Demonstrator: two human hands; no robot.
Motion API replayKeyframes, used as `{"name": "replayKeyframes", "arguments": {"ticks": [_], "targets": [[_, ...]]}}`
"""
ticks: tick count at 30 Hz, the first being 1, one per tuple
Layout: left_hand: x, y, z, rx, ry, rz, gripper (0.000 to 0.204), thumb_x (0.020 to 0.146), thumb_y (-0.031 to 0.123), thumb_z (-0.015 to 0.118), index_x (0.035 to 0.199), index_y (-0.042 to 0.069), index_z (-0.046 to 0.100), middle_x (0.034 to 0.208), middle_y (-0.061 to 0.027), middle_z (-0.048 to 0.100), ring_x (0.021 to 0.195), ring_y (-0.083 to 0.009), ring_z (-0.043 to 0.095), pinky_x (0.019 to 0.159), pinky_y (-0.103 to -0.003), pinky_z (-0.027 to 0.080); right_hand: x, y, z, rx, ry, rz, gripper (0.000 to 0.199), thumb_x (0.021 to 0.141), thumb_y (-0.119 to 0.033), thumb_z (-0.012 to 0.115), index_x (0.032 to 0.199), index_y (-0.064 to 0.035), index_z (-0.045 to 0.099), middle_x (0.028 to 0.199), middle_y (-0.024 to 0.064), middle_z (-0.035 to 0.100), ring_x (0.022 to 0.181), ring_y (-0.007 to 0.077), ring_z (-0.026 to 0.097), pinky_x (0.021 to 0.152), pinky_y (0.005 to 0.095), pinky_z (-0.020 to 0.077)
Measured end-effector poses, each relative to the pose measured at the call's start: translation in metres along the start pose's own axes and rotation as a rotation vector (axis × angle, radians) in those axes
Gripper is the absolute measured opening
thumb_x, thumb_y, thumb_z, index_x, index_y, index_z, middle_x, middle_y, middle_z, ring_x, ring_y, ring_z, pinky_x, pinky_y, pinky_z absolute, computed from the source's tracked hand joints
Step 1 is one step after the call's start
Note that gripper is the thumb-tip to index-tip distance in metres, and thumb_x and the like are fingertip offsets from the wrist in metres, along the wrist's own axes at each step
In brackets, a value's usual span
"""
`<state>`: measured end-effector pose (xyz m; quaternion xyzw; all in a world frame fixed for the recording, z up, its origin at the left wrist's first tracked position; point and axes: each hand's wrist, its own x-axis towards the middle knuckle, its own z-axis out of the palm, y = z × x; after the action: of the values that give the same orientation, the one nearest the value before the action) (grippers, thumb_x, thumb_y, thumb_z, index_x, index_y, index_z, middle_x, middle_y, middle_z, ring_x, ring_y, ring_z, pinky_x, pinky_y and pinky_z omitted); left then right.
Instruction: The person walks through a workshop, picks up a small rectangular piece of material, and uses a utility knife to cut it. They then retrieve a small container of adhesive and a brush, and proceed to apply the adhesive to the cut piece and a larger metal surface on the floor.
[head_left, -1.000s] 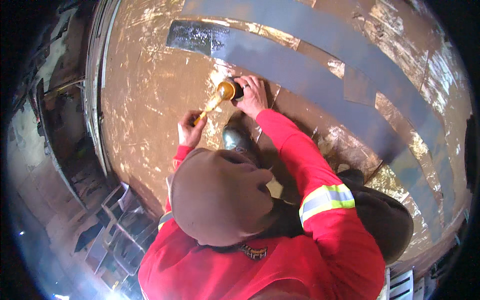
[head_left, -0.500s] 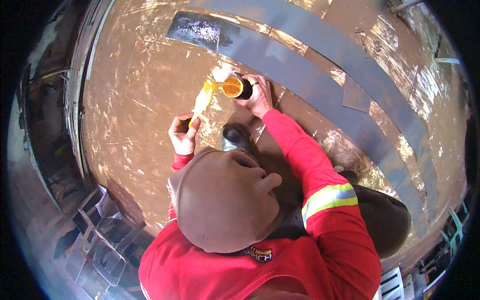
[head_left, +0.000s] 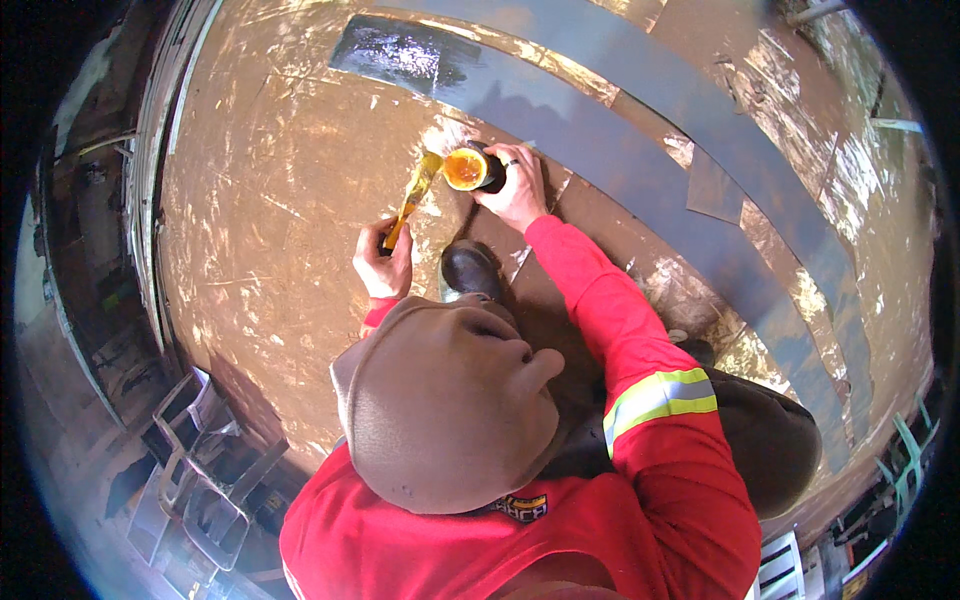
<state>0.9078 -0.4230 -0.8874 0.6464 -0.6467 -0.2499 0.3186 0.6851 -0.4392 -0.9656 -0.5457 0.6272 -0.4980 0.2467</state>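
Small dark can (head_left: 487,168), open mouth showing orange-yellow glue, sits around 12 o'clock from the crouching person's cap (head_left: 445,400), tipped so the mouth faces 9 o'clock. Probably light, rigid, sticky at the rim; best held round the wall. Right hand (head_left: 518,185) wraps it from the 3 o'clock side, fingers closed around the body. Brush (head_left: 412,198) just beside the mouth, glue-laden bristles at 1 o'clock, long axis running down to 7 o'clock. Likely stiff, slick where wet; take it low on the handle. Left hand (head_left: 382,262) fists that lower end. Black shoe (head_left: 470,270) at 6 o'clock of the can. Brown board (head_left: 260,220) beneath; grey strips (head_left: 640,170) toward 2 o'clock.
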Motion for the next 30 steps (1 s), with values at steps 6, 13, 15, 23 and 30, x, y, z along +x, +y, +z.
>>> {"name": "replayKeyframes", "arguments": {"ticks": [6, 13, 15, 23, 30], "targets": [[0.019, 0.044, -0.010, -0.180, 0.182, 0.048, 0.014, 0.080, 0.004, 0.069, 0.090, -0.002, 0.062, 0.077, -0.0058, 0.063, 0.070, -0.0093, 0.058, 0.066, -0.024, 0.048, -0.001, -0.001, -0.003, -0.019, -0.032, 0.018, 0.061, 0.051, -0.016, 0.080, 0.106, -0.0095, 0.055, 0.107, 0.0093, 0.058, 0.105, 0.0292, 0.051, 0.091, 0.0408, 0.0387], [0.043, 0.118, -0.045, -0.454, 0.305, 0.150, 0.021, 0.079, -0.001, 0.070, 0.097, -0.001, 0.059, 0.086, -0.0056, 0.061, 0.074, -0.0091, 0.056, 0.068, -0.023, 0.047, -0.001, -0.002, -0.003, -0.046, -0.047, 0.019, 0.064, 0.052, -0.016, 0.082, 0.109, -0.0096, 0.053, 0.111, 0.0093, 0.057, 0.109, 0.0288, 0.048, 0.094, 0.0409, 0.0378], [0.052, 0.137, -0.061, -0.468, 0.303, 0.190, 0.021, 0.079, -0.001, 0.069, 0.098, -0.001, 0.059, 0.087, -0.0060, 0.061, 0.077, -0.0096, 0.056, 0.069, -0.023, 0.046, 0.000, -0.007, -0.006, -0.052, -0.071, 0.045, 0.065, 0.052, -0.016, 0.082, 0.110, -0.0097, 0.052, 0.113, 0.0095, 0.055, 0.111, 0.0285, 0.046, 0.095, 0.0407, 0.0374], [0.097, 0.183, -0.054, -0.538, -0.042, 0.265, 0.011, 0.085, -0.001, 0.057, 0.096, 0.000, 0.055, 0.075, -0.0082, 0.058, 0.058, -0.0103, 0.049, 0.049, -0.023, 0.037, -0.006, -0.001, -0.056, -0.141, -0.157, 0.041, 0.061, 0.059, -0.019, 0.076, 0.114, -0.0090, 0.052, 0.115, 0.0089, 0.052, 0.112, 0.0285, 0.045, 0.096, 0.0401, 0.0366], [0.153, 0.107, 0.055, -0.137, -0.579, 0.153, 0.019, 0.081, 0.008, 0.070, 0.095, -0.002, 0.062, 0.087, -0.0073, 0.067, 0.080, -0.0108, 0.062, 0.072, -0.024, 0.049, -0.013, 0.043, -0.129, -0.558, -0.160, 0.031, 0.039, 0.073, -0.016, 0.061, 0.110, -0.0026, 0.061, 0.121, 0.0121, 0.052, 0.116, 0.0289, 0.044, 0.094, 0.0413, 0.0378]]}}
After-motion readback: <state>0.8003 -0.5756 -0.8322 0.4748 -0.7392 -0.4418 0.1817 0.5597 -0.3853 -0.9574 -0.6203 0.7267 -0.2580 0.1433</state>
